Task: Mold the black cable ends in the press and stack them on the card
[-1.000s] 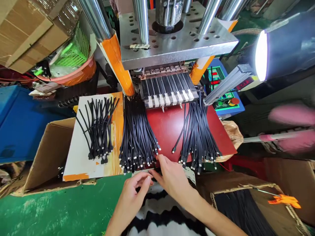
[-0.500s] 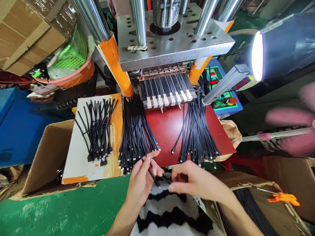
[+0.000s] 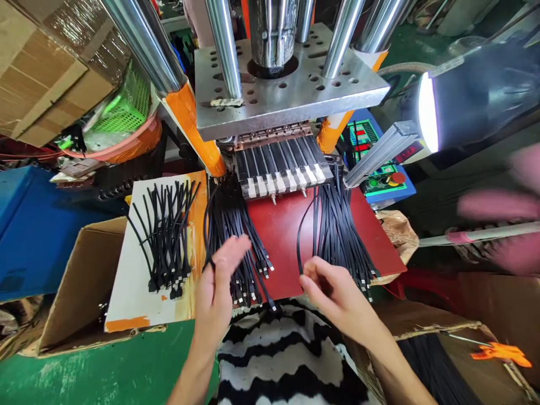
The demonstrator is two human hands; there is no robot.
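My left hand is over the left bundle of black flat cables, fingertips stretched to the right and slightly blurred. One bowed black cable runs down into this hand near the base of the fingers, seemingly caught there. My right hand pinches the lower end of another bowed cable between thumb and curled fingers, at the left side of the right cable bundle. Small plugs with metal tips show at the bundles' near ends. The connector in each hand is hidden by fingers.
Behind the red board stands a press with a thick steel plate above a black slotted mould. More cables lie on a white board at left. A lamp, control panel and blurred pink fan are at right.
My hands have parted from in front of my lap. The left moved up and left onto the left bundle, the right towards the right bundle. A bowed cable now shows at each hand.
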